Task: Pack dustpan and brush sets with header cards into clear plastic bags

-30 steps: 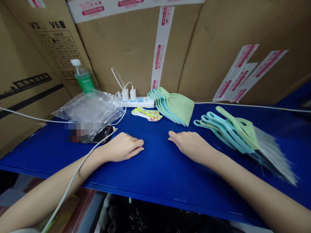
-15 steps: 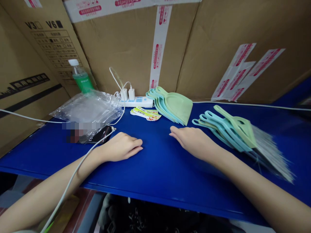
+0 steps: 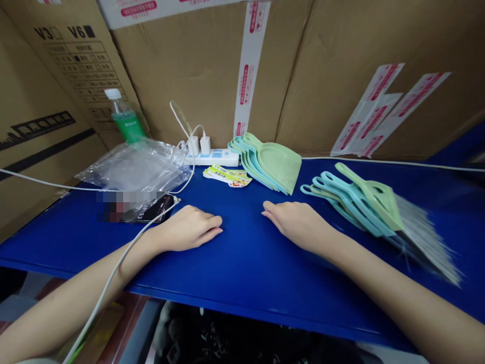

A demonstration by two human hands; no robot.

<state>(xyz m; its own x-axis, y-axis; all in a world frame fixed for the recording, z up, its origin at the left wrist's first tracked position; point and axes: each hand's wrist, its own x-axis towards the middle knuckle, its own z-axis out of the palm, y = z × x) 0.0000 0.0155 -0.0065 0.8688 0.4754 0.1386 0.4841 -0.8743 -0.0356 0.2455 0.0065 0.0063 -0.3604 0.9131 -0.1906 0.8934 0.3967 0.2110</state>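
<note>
My left hand (image 3: 192,227) rests on the blue table (image 3: 242,273), loosely curled, with thumb and fingertips pointing right and no object showing in it. Just left of its wrist lies a black phone-like device (image 3: 157,210) with a white cable (image 3: 142,233) running from it across my forearm. My right hand (image 3: 293,220) is also curled on the table, fingertips pointing left, with nothing showing in it. To its right is a stack of green and blue hand brushes (image 3: 364,202) with pale bristles. Behind it leans a stack of green and blue dustpans (image 3: 278,164).
A white power strip (image 3: 223,158) with plugged-in chargers stands at the back, with yellow-green packaging labels (image 3: 229,175) in front. At the left are a crumpled clear plastic bag (image 3: 132,167) and a green-labelled bottle (image 3: 129,121). Large cardboard boxes (image 3: 197,76) wall the back and left.
My right hand has shifted slightly left and down, still curled. My left hand is nearly unmoved. The view has tilted a little; the objects stay where they were.
</note>
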